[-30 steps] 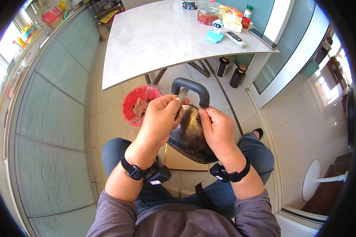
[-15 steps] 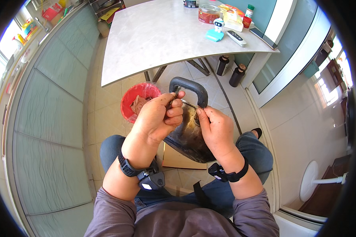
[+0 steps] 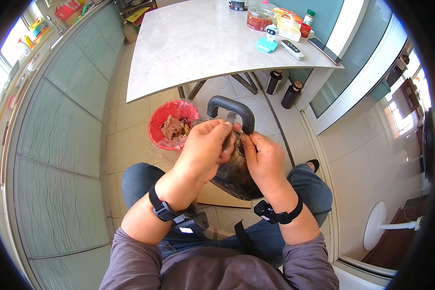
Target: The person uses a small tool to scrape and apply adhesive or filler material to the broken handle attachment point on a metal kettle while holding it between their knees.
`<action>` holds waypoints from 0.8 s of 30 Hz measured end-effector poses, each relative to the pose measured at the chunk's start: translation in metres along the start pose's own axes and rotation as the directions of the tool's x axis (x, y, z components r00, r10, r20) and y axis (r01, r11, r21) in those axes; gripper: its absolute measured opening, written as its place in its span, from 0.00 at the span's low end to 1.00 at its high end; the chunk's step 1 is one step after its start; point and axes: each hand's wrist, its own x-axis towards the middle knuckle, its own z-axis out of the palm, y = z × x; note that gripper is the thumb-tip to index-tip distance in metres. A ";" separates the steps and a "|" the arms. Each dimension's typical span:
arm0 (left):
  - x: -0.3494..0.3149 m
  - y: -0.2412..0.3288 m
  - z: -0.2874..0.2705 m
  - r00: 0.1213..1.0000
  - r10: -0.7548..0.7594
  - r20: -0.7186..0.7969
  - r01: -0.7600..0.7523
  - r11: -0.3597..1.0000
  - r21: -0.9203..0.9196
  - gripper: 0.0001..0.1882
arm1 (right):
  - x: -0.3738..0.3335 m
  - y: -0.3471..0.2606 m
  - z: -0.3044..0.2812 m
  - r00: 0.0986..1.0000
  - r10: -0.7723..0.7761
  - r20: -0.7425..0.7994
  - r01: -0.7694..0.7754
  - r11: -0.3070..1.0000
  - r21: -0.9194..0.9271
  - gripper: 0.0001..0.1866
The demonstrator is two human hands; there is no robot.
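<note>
Curling its fingers shut, the left hand gripped the dark pan at the handle; the right hand clasped its rim above the knees.

Home kitchen: table, glass cabinets

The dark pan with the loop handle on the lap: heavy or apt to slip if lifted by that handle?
Probably fairly heavy: the dark pan looks thick and rigid, with a stout loop handle. It may tilt, since it is propped on the knees with the left hand and right hand steadying it. Its glossy surface may be slippery.
</note>
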 end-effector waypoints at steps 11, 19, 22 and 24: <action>0.008 0.003 -0.018 0.951 -0.224 0.214 0.308 0.763 -0.568 0.11 | -0.001 0.000 -0.002 1.000 -0.005 0.016 0.005 1.000 0.022 0.12; 0.000 0.005 -0.004 0.960 -0.248 0.131 0.280 0.802 -0.528 0.11 | -0.002 0.000 -0.002 1.000 -0.001 0.022 0.000 1.000 0.007 0.12; -0.008 0.003 0.007 0.944 -0.261 0.201 0.328 0.796 -0.509 0.11 | -0.002 -0.004 0.002 1.000 -0.017 0.008 0.016 1.000 0.008 0.12; -0.006 -0.001 0.005 0.931 -0.261 0.256 0.357 0.801 -0.481 0.12 | -0.002 -0.003 0.003 0.999 -0.037 -0.007 0.037 0.999 0.003 0.12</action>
